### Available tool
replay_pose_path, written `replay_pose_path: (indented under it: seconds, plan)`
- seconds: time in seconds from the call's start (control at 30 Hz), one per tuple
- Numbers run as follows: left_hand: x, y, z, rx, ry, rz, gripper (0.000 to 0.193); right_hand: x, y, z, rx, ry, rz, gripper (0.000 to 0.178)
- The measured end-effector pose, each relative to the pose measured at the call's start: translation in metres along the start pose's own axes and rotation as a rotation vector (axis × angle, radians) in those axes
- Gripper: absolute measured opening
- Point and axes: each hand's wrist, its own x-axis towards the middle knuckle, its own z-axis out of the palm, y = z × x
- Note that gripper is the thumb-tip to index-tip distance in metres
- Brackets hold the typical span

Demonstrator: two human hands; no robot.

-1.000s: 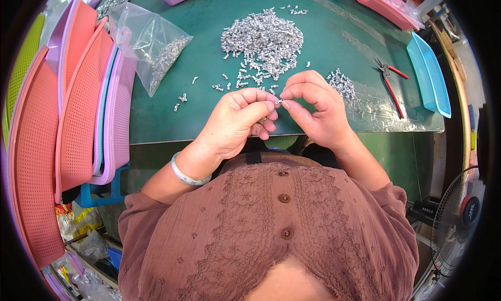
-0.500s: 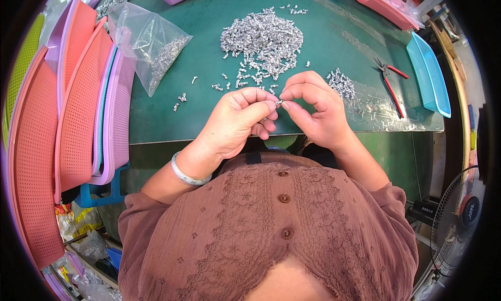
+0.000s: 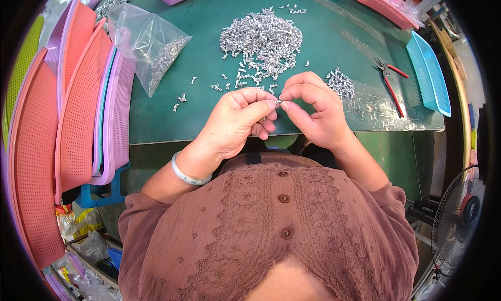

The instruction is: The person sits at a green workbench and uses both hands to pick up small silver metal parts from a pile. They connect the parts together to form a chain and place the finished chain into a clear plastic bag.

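We see the left hand (image 3: 236, 121) and right hand (image 3: 315, 110) both pinched shut on one tiny metal part (image 3: 278, 101), held just over the worktop (image 3: 209, 118) near edge. Slip risk: it likely drops into the lap or among loose parts (image 3: 262, 40).

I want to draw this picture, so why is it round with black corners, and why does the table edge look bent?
In the head view, a fisheye lens leaves a black rim and bends straight lines, so the green table edge curves. The middle is sharp: both hands, left hand and right hand, pinch a tiny silver part. Daylight glares off the clear plastic sheet and the pile of silver parts.
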Motion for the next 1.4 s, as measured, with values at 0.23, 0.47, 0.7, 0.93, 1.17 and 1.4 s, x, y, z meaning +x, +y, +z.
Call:
replay_pose_path:
  seconds: [0.23,0.47,0.7,0.93,1.17,1.4]
  plan:
    - [0.000,0.000,0.000,-0.010,0.000,0.002,0.009,0.001,0.000,0.000,-0.008,0.005,-0.009,0.015]
    - [0.000,0.000,-0.002,-0.014,-0.012,0.007,0.011,0.001,-0.003,0.000,-0.015,0.002,-0.014,0.016]
    - [0.000,0.000,-0.002,-0.024,-0.012,0.009,0.012,0.001,-0.004,0.000,-0.011,0.005,-0.011,0.017]
    - [0.000,-0.001,-0.003,-0.016,0.000,0.019,0.011,0.002,-0.002,-0.001,-0.007,0.005,-0.012,0.019]
    - [0.001,0.002,-0.019,-0.158,-0.013,0.073,0.010,0.006,0.014,-0.002,-0.246,-0.052,0.065,0.012]
    - [0.001,0.002,-0.021,-0.273,-0.028,0.085,0.013,0.010,0.011,0.008,-0.375,-0.147,0.081,0.010]
